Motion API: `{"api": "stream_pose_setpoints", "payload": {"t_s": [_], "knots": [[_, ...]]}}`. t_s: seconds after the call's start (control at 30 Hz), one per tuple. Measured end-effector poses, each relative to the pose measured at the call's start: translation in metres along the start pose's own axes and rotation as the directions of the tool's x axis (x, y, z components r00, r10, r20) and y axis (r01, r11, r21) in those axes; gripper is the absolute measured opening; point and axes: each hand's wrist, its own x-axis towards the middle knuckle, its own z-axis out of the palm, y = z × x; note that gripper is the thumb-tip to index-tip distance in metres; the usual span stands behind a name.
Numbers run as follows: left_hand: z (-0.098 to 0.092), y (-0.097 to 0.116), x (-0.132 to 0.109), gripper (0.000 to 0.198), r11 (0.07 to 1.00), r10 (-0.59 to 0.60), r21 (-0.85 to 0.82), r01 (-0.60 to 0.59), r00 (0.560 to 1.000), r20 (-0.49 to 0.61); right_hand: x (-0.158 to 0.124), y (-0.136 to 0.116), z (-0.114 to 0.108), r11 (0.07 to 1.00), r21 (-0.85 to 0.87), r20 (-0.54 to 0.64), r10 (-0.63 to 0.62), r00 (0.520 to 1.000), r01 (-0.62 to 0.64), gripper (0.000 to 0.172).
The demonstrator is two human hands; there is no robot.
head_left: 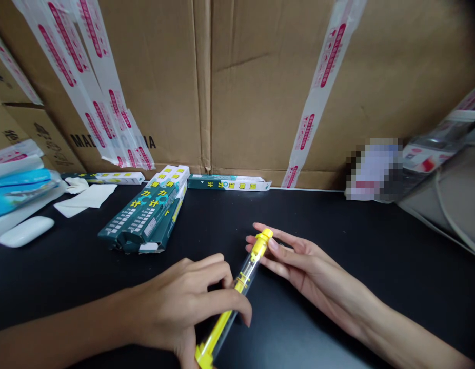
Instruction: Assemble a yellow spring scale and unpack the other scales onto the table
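Head view: the left hand (179, 302) is clamped around a clear plastic tube with yellow ends (246, 275) slanting across lower centre frame, the right hand (310, 269) lies open at its upper cap, and a loose grip could let the smooth tube slip and roll along the black worktop (376, 246).

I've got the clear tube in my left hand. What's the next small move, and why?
Probably close the right hand around the yellow cap of the clear plastic tube. Its fingers lie open right at that cap, while the left hand wraps only the tube's lower part, so the capped end looks unsupported.
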Motion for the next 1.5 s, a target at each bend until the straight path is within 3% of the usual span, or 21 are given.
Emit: {"api": "stream_pose_setpoints", "payload": {"t_s": [0.23,0.57,0.8,1.03,1.5], "knots": [[0.0000,-0.0004,0.0014,0.048,1.000,0.012,-0.007,-0.012,1.000,0.011,0.0005,0.0002,-0.0007,1.000,-0.012,0.044,-0.007,0.999,0.008,0.038],[-0.0012,-0.0017,0.0004,0.047,1.000,0.008,-0.016,-0.008,1.000,0.007,0.0007,0.0028,-0.0039,0.997,-0.064,0.069,-0.037,0.997,0.042,0.011],[-0.0014,0.0002,0.0010,0.045,1.000,0.013,0.012,-0.013,1.000,0.002,0.0012,0.0037,-0.0009,0.998,-0.042,0.023,-0.046,0.999,0.047,0.014],[0.0013,-0.0008,-0.0002,0.049,0.997,0.040,0.059,-0.040,0.999,-0.006,0.0001,0.0023,0.0014,1.000,-0.006,-0.018,-0.013,1.000,0.013,0.030],[-0.0016,-0.0007,-0.0021,0.047,0.998,0.041,0.045,-0.041,0.999,-0.003,-0.0011,0.0033,-0.0022,0.998,-0.050,0.012,-0.039,0.999,0.039,0.014]]}}
